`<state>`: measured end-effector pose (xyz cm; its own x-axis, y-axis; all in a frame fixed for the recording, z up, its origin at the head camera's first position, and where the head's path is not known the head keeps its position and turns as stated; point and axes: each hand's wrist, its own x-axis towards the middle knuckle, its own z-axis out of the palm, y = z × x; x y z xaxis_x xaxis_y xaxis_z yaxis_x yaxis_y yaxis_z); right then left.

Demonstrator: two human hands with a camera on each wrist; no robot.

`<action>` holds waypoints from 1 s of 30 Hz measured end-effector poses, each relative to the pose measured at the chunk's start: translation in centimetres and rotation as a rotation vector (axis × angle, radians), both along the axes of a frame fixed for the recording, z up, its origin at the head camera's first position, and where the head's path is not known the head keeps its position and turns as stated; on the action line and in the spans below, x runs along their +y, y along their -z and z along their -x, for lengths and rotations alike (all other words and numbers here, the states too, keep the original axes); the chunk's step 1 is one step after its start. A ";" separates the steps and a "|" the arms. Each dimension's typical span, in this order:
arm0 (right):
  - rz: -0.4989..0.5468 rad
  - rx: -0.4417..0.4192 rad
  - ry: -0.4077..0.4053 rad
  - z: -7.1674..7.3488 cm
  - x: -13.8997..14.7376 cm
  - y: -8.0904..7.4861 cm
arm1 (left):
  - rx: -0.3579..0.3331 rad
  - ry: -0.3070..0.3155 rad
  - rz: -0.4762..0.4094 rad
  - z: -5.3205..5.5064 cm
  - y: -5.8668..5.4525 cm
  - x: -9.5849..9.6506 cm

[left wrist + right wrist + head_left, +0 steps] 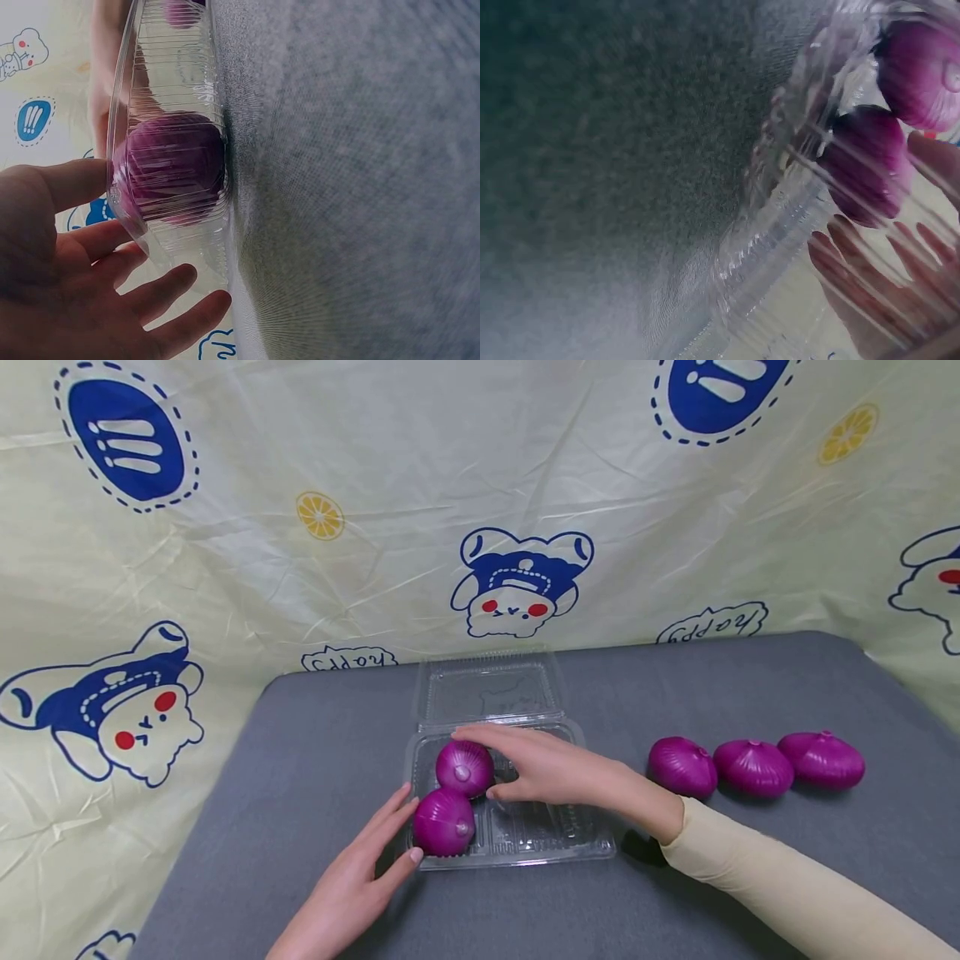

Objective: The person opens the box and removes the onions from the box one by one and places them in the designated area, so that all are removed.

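Two purple red onions lie in the left part of a clear plastic clamshell box (525, 858). My right hand (543, 767) reaches over the box and holds the rear red onion (463, 770), thumb on its right side and fingers at its far side. At the box's near left corner is my left hand (360, 864), its fingers spread and fairly straight, beside the front red onion (444, 822). In the left wrist view the thumb of my left hand (82, 277) meets the box rim, and the front onion shows through the ribbed wall.
The clear lid (487, 689) is folded back behind the box. Three more red onions (752, 768) sit in a row to the right on the grey tabletop (330, 735). A printed cloth (390, 585) hangs behind the table.
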<state>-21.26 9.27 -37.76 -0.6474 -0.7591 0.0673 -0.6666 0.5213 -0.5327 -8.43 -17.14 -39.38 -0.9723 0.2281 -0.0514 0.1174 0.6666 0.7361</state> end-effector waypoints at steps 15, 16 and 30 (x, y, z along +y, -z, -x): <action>-0.049 0.053 0.005 0.5 -1.9 2.0 | 0.023 0.005 -0.003 0.0 0.1 0.0; -0.047 0.057 0.005 0.5 -2.0 2.0 | 0.023 0.006 -0.002 0.0 0.1 0.0; -0.003 0.068 0.046 0.5 -1.7 1.0 | 0.016 -0.003 -0.003 0.1 0.2 0.1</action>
